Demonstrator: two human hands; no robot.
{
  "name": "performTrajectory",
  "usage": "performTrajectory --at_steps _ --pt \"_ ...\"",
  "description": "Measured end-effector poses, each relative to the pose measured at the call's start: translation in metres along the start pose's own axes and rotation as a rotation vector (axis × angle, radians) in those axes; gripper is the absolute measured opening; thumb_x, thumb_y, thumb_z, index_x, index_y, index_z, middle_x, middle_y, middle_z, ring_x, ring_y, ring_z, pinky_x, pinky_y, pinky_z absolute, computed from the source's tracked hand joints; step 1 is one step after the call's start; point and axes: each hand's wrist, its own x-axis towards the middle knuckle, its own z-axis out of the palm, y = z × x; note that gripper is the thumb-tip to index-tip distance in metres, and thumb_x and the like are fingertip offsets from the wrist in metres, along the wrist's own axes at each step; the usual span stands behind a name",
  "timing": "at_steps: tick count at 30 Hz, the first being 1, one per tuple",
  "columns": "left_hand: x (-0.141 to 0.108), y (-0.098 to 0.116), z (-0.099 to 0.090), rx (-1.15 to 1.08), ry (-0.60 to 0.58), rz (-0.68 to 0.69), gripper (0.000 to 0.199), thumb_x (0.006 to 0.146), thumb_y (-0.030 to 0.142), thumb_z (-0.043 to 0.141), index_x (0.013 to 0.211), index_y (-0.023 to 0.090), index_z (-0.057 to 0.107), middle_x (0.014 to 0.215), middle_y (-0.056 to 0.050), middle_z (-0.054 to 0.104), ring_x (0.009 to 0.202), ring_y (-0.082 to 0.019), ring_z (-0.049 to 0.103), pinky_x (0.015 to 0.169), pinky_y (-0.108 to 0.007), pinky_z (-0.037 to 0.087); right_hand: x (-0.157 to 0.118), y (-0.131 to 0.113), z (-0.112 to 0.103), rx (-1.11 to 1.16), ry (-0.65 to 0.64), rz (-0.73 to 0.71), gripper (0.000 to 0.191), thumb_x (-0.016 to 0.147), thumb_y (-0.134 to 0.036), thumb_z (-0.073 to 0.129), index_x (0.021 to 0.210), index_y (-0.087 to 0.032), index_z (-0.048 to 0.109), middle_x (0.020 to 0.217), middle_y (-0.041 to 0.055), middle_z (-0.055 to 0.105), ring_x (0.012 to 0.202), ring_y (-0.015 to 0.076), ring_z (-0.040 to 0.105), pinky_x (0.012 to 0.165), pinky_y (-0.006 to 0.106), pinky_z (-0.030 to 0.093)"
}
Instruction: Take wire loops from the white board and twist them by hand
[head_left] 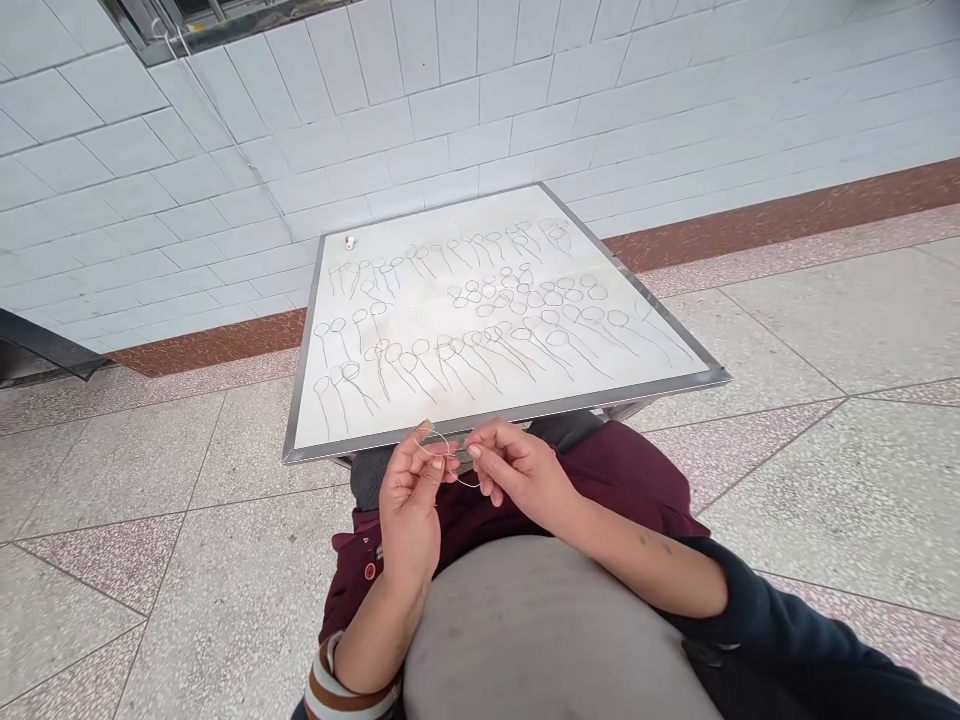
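Bright and even, with faint, soft shadows.
Pales on the white tabletop (pixel 420 300), stretches toward the edges, blurs at upper right.

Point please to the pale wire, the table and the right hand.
Pale wire (pixel 442 434), head view: its loop's upper edge.
Table (pixel 420 411), head view: bare white top near the front edge.
Right hand (pixel 527 474), head view: its middle.
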Motion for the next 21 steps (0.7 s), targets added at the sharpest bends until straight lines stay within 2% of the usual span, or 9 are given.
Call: performTrajectory --at_steps 4,8,12,14,16,19,21 --pt "0.001 -0.001 0.0 0.057 0.017 0.013 0.042 0.081 0.021 0.071 0.122 0.023 0.061 0.097 -0.003 0.072 0.093 -0.014 0.064 0.079 -0.024 0.048 0.001 0.004 0.004 0.259 -0.082 0.152 0.028 0.086 -0.046 0.063 0.087 -0.019 0.055 0.067 -0.0055 0.054 0.047 0.006 0.051 0.038 0.017 0.042" --pt "0.001 -0.001 0.001 0.035 -0.01 0.049 0.043 0.08 0.019 0.072 0.121 0.024 0.061 0.089 -0.001 0.072 0.087 -0.012 0.065 0.088 -0.027 0.047 0.0 0.006 0.01 0.494 -0.134 0.322 0.031 0.083 -0.045 0.068 0.081 -0.018 0.052 0.067 -0.006 0.052 0.047 0.0035 0.044 0.039 0.014 0.034" --pt "0.0 -0.001 0.0 0.037 -0.009 0.073 0.039 0.081 0.017 0.071 0.119 0.025 0.063 0.079 0.003 0.07 0.08 -0.01 0.065 0.086 -0.026 0.048 -0.001 0.009 0.012 0.517 -0.209 0.393 0.034 0.084 -0.048 0.067 0.08 -0.018 0.051 0.068 -0.005 0.051 0.05 0.0041 0.044 0.041 0.015 0.033" --pt "0.0 0.001 0.0 0.063 -0.003 0.079 0.039 0.081 0.017 0.071 0.119 0.025 0.062 0.077 0.004 0.069 0.078 -0.009 0.065 0.085 -0.024 0.048 -0.001 0.011 0.01 0.396 -0.217 0.333 0.034 0.087 -0.051 0.061 0.084 -0.019 0.053 0.075 -0.0022 0.054 0.057 0.0067 0.049 0.045 0.017 0.038" --pt "0.0 0.004 -0.002 0.097 0.001 0.075 0.043 0.081 0.017 0.072 0.121 0.026 0.061 0.078 0.004 0.069 0.079 -0.009 0.065 0.086 -0.024 0.048 -0.001 0.013 0.005 0.193 -0.152 0.201 0.031 0.091 -0.051 0.054 0.093 -0.02 0.055 0.081 -0.0002 0.055 0.06 0.0086 0.051 0.049 0.021 0.044" --pt "-0.001 0.008 -0.003 0.129 -0.012 0.022 0.05 0.079 0.017 0.073 0.126 0.026 0.057 0.078 0.004 0.069 0.083 -0.01 0.065 0.087 -0.024 0.047 0.003 0.014 -0.005 -0.124 0.019 -0.121 0.023 0.095 -0.04 0.052 0.11 -0.024 0.057 0.094 0.004 0.055 0.067 0.0114 0.052 0.055 0.026 0.05" --pt "-0.002 0.009 -0.003 0.131 -0.043 -0.044 0.055 0.079 0.017 0.073 0.13 0.025 0.054 0.08 0.004 0.069 0.084 -0.01 0.066 0.088 -0.025 0.047 0.006 0.015 -0.012 -0.308 0.071 -0.334 0.023 0.096 -0.032 0.052 0.116 -0.027 0.06 0.103 0.007 0.054 0.08 0.0153 0.056 0.063 0.03 0.054"
